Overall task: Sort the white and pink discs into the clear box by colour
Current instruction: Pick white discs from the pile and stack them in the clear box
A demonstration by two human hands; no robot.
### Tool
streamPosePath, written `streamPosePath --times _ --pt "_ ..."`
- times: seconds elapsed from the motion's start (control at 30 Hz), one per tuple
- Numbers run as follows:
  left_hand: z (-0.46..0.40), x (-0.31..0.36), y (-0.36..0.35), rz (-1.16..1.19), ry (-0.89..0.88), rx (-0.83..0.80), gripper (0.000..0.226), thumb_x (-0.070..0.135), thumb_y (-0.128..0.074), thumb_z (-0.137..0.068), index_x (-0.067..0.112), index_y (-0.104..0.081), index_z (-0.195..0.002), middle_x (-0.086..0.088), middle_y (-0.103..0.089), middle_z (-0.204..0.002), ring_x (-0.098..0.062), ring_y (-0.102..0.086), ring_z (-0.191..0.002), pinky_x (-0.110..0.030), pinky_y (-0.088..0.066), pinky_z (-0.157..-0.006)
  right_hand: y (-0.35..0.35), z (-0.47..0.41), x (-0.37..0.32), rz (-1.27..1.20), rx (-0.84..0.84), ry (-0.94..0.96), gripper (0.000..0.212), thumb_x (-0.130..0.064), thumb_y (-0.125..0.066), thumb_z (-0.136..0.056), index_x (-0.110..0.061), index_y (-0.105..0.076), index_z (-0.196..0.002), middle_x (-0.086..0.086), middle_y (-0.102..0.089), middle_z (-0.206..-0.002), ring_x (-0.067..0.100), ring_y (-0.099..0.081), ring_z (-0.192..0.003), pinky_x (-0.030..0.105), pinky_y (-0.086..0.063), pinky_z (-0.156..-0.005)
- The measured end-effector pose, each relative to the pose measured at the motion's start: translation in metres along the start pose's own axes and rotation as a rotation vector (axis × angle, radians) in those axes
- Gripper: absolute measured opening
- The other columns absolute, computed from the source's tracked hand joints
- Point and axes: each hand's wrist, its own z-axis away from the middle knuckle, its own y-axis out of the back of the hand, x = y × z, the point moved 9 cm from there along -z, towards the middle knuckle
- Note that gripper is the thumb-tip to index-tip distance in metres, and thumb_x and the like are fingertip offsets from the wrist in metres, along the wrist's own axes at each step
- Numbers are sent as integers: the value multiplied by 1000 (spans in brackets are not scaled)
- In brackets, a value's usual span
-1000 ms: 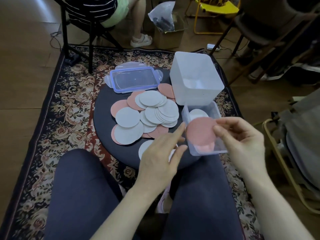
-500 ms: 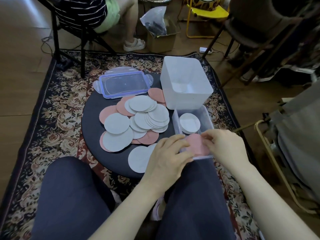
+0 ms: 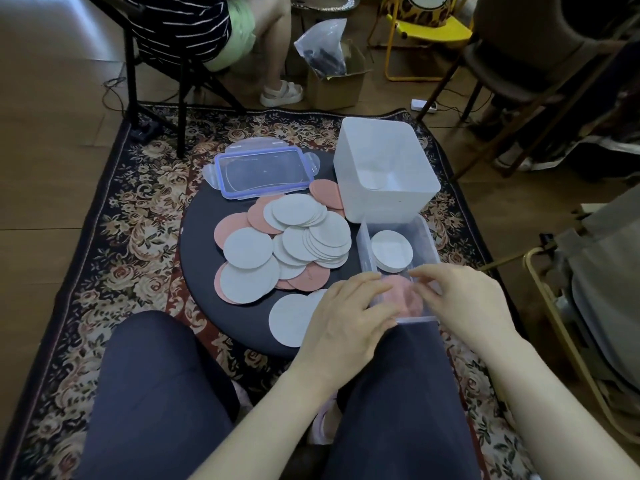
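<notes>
We see the small clear plastic box (image 3: 427,237) at the right edge of the round dark stool (image 3: 197,237). White round discs (image 3: 391,250) lie in its far half. A pink round disc (image 3: 403,297) lies in its near half. Our left hand (image 3: 346,320) and right hand (image 3: 464,299) reach in with bent fingers touching that pink disc. We cannot tell if they pinch it. A loose pile of white and pink discs (image 3: 291,247) waits on the stool.

A floral rug (image 3: 104,271) covers the wooden floor (image 3: 45,133). A black chair (image 3: 180,81) stands at eleven o'clock, a yellow chair (image 3: 433,32) at one, a cardboard box (image 3: 337,86) at twelve. Soft light glares off the floor at ten.
</notes>
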Motion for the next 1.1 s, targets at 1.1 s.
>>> streamPosePath --times 1.1 --pt "98 -112 68 641 1126 345 20 6 -64 -89 22 -60 -98 2 -66 -91 -10 -66 -78 -29 -57 -62 -78 60 -110 -414 -228 -90 63 -34 -55 -93 -32 -22 -147 -15 -7 -158 15 -51 -121 31 -45 -84"
